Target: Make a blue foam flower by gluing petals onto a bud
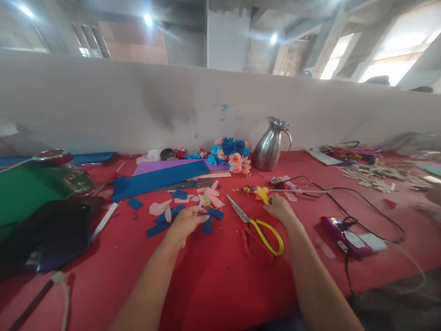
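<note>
My left hand (186,224) is closed in a pinch on a small pink paper piece, held over blue and pink paper scraps (193,204) on the red table (213,276). Farther right, my right hand (279,208) reaches forward and closes around the handle of a yellow glue gun (257,191). Yellow-handled scissors (257,226) lie open on the table between my two arms. A bunch of blue and pink paper flowers (231,154) rests near the white wall.
A steel jug (269,145) stands behind the flowers. Blue and purple sheets (161,177) lie at the back left, green sheets and a dark bag (48,234) on the left. Black cables and a purple device (344,236) lie at the right, wooden sticks (375,177) beyond.
</note>
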Demonstrator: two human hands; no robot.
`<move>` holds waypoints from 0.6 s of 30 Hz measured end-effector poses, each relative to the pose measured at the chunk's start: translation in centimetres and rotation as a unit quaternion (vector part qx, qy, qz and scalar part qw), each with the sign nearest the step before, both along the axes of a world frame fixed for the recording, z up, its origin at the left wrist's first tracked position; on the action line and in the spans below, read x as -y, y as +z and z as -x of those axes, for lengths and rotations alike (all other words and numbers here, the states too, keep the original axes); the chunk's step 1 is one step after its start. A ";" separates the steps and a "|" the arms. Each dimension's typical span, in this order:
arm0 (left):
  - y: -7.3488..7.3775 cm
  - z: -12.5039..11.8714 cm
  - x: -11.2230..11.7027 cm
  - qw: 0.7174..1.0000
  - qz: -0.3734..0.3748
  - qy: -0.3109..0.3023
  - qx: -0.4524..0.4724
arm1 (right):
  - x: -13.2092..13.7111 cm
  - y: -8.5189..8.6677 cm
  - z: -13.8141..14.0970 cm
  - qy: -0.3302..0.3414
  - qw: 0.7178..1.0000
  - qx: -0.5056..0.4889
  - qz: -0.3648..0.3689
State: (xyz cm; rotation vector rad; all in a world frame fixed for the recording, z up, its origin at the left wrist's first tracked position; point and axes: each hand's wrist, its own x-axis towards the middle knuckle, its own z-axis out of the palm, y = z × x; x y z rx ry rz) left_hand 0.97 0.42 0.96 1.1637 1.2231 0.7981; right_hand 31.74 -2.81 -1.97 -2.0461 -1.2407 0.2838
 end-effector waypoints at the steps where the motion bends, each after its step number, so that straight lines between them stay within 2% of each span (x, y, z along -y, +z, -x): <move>1: -0.1 0.0 0.0 1.000 0.003 -0.006 -0.001 | -0.1 -0.1 -0.3 -0.002 1.000 -0.016 0.010; 3: -0.2 0.1 -0.1 1.000 -0.002 -0.012 0.006 | -0.4 0.2 -0.2 -0.008 0.998 -0.057 0.026; 6: -0.3 0.4 -0.2 1.000 -0.018 -0.007 0.016 | -0.5 1.5 0.8 0.007 0.991 -0.129 0.014; 9: 0.0 0.5 -0.3 1.000 -0.027 0.011 0.008 | 0.4 2.9 2.5 0.045 0.978 -0.201 -0.018; 11: 0.2 0.6 -0.4 0.999 -0.024 0.021 -0.002 | 1.3 3.6 4.0 0.086 0.960 -0.266 -0.035; 13: 0.3 0.7 -0.6 0.999 -0.019 0.030 -0.011 | 2.0 4.3 5.5 0.140 0.888 -0.431 -0.080; 15: 0.2 0.8 -0.7 0.999 -0.022 0.036 -0.022 | 2.2 4.9 6.9 0.156 0.829 -0.525 -0.111; 18: -0.1 0.9 -0.9 0.999 -0.024 0.025 -0.034 | 1.9 5.7 8.3 0.179 0.781 -0.589 -0.103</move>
